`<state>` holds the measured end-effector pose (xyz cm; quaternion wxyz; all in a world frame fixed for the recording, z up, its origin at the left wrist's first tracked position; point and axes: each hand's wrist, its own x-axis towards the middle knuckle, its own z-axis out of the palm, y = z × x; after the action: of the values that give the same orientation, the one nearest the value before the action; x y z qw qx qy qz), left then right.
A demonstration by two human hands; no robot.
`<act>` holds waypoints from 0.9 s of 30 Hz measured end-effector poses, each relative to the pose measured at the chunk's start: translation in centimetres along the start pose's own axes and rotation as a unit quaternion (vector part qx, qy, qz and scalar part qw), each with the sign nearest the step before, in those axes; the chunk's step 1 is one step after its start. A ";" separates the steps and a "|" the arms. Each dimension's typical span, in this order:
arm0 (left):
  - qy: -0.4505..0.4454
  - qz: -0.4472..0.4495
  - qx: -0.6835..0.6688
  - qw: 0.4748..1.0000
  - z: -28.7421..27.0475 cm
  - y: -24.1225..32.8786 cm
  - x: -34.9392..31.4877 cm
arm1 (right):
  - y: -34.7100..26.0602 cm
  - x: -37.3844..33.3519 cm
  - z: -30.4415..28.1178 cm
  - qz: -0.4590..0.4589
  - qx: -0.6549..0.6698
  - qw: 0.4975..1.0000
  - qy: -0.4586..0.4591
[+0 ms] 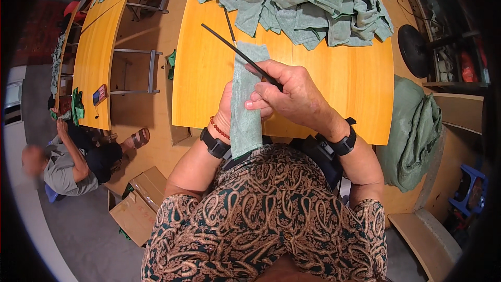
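Observation:
A narrow strip of grey-green cloth [245, 130] hangs in front of me over the near edge of the table. My left hand [224, 105] is closed on it from behind, its fingers mostly hidden by the fabric. My right hand [292, 89] grips a thin black rod [224, 39] that slants up and left across the upper part of the strip. The fingertips of the right hand are close against the cloth. Beyond it, another thin dark line on the tabletop could be a second rod or a shadow; I cannot tell.
A large heap of similar cloth pieces [313, 8] covers the far side of the yellow table [339, 83]. To the right lies a big green fabric bundle [409, 130]. An open cardboard box [138, 209] stands at lower left. Another person [75, 164] sits by a second table [99, 52].

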<state>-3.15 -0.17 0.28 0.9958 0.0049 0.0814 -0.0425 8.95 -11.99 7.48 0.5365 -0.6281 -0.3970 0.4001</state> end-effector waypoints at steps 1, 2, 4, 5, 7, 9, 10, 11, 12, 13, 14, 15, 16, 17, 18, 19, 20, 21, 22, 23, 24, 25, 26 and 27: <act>-0.005 0.002 -0.004 1.000 0.0 0.1 0.0 | -0.1 -0.2 0.1 0.005 0.017 1.000 0.003; -0.012 0.007 -0.003 1.000 0.1 0.2 0.0 | 0.0 -0.3 0.4 0.005 0.063 0.998 0.014; -0.027 0.018 0.001 0.999 0.4 0.4 0.3 | 0.8 -0.6 1.3 0.005 0.154 0.987 0.034; 0.003 0.053 0.042 0.998 0.4 0.6 0.5 | 1.2 -0.7 1.4 -0.028 0.086 0.996 0.024; 0.062 0.123 0.120 0.983 0.1 1.3 1.2 | 1.8 -1.3 1.3 -0.094 -0.050 0.994 0.003; -0.080 0.088 0.093 0.989 0.4 1.9 1.4 | 1.3 -2.3 1.9 -0.128 -0.107 0.986 -0.028; -0.089 0.084 0.089 0.988 0.7 2.1 1.4 | 1.3 -2.5 2.3 -0.114 -0.143 0.982 -0.054; -0.099 0.080 0.084 0.988 1.1 2.2 1.4 | 1.3 -2.8 2.7 -0.100 -0.179 0.975 -0.080; -0.108 0.084 0.086 0.987 1.1 2.3 1.5 | 2.0 -3.2 3.1 -0.107 -0.187 0.974 -0.068; -0.112 0.083 0.088 0.986 1.3 2.4 1.5 | 2.0 -3.4 3.2 -0.104 -0.189 0.974 -0.067; -0.116 0.083 0.088 0.986 1.6 2.5 1.5 | 2.0 -3.7 3.3 -0.098 -0.190 0.975 -0.067; -0.119 0.082 0.089 0.986 1.6 2.6 1.5 | 2.0 -3.9 3.4 -0.092 -0.191 0.975 -0.067; -0.121 0.081 0.089 0.985 1.6 2.7 1.5 | 2.1 -4.0 3.5 -0.103 -0.197 0.972 -0.071; -0.123 0.078 0.089 0.985 1.5 3.0 1.6 | 2.1 -4.0 3.6 -0.113 -0.203 0.970 -0.074; -0.124 0.076 0.089 0.985 1.4 3.2 1.6 | 2.2 -4.1 3.8 -0.123 -0.208 0.967 -0.077; -0.126 0.078 0.094 0.984 1.4 3.3 1.6 | 2.1 -4.3 3.8 -0.115 -0.225 0.964 -0.089; -0.129 0.081 0.099 0.983 1.4 3.4 1.6 | 2.0 -4.5 3.8 -0.107 -0.242 0.959 -0.100; -0.132 0.083 0.104 0.982 1.3 3.5 1.7 | 1.9 -4.7 3.8 -0.100 -0.259 0.954 -0.112; -0.135 0.085 0.103 0.982 1.4 3.5 1.7 | 2.1 -4.8 3.9 -0.108 -0.260 0.953 -0.113; -0.138 0.088 0.103 0.981 1.4 3.6 1.8 | 2.5 -4.9 4.0 -0.116 -0.260 0.952 -0.113; -0.141 0.090 0.102 0.981 1.5 3.6 1.8 | 2.8 -5.0 4.1 -0.124 -0.260 0.951 -0.114; -0.143 0.087 0.099 0.981 1.5 3.5 1.8 | 2.7 -5.0 4.1 -0.122 -0.263 0.950 -0.114; -0.147 0.084 0.098 0.981 1.6 3.5 1.8 | 2.7 -5.0 4.1 -0.122 -0.267 0.949 -0.114; -0.151 0.081 0.096 0.980 1.6 3.5 1.9 | 2.7 -4.9 4.1 -0.122 -0.272 0.948 -0.113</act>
<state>-0.72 3.10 1.55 0.9916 0.1003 -0.0753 0.0306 3.53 -15.37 4.76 0.3419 -0.6471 -0.6227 0.2770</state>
